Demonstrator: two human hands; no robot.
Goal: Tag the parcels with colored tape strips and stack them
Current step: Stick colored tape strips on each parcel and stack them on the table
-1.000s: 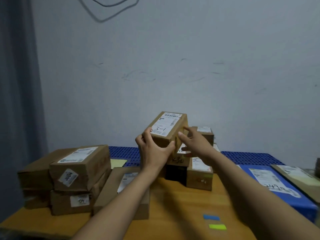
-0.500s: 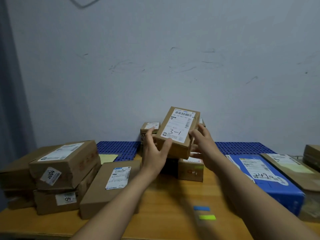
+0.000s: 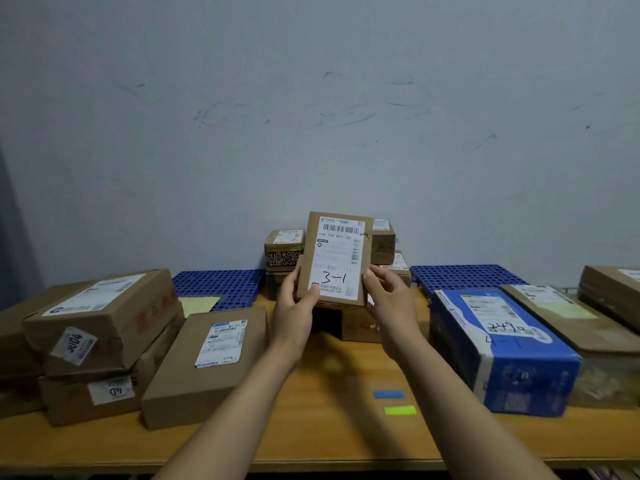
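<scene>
Surface: wooden table [image 3: 339, 441], its front edge running across the bottom of the view. Plain grey wall [image 3: 311, 133] behind, scuffed with dark marks. Blue perforated panels [image 3: 218, 285] lay along the table's back, against the wall.

Item in hand: small brown parcel [image 3: 337, 258], label marked "3-1", held upright above mid-table with the label facing the camera. Left hand [image 3: 294, 313] gripped its lower left corner, thumb on the label. Right hand [image 3: 391, 306] clasped its lower right edge with curled fingers.

Behind it: centre stack of small parcels [image 3: 284, 249], partly hidden.

Left: stacked brown boxes [image 3: 100, 323], and just beside them a flat brown parcel [image 3: 204, 365] lying label up. Yellow sheet [image 3: 199, 304] behind that.

Right: blue carton [image 3: 502, 348], then a flat kraft parcel [image 3: 561, 317] beside it and a further brown box [image 3: 613, 292] cut off by the frame.

Open room: a bare lane of tabletop between the flat brown parcel and the blue carton, reaching the front edge. In it lay a blue tape strip [image 3: 388, 394] and a green tape strip [image 3: 400, 410], near each other but apart, the green one nearer the front edge.
</scene>
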